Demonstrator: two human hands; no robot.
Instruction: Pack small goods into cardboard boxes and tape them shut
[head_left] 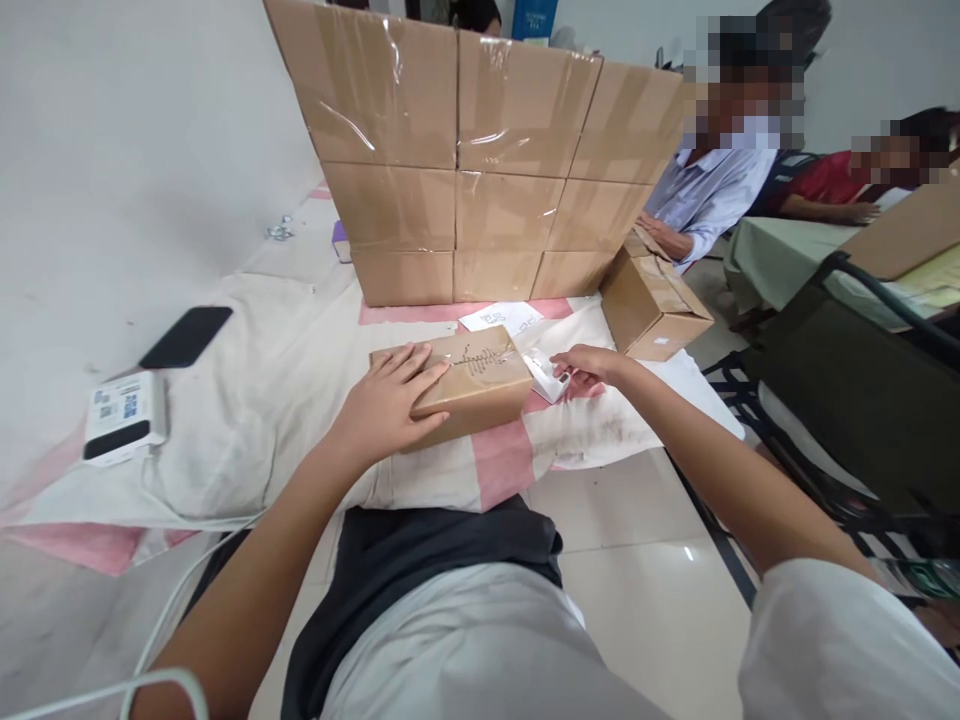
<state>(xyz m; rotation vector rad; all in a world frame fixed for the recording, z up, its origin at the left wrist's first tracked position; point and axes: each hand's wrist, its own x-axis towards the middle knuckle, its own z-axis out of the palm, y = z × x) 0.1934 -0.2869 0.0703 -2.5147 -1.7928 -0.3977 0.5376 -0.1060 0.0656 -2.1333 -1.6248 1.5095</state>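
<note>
My left hand (397,395) lies on the near left part of a small cardboard box (487,385), fingers spread over its top and the thumb along its front side. A dark branching pattern marks the top of this box, under shiny clear tape. To the right of the box, my right hand (589,365) has its fingers closed at the edge of a small flat white object (547,377) on the cloth. What kind of object it is I cannot make out. Behind the box lies a white sheet (501,318) with drawn outlines.
A wall of taped cardboard boxes (495,210) rises behind, with another carton (656,300) at its right. Left on the cloth (247,400) are a black phone (187,336) and a white device box (126,415) beside a cable. People sit at the right, near a dark chair (847,390).
</note>
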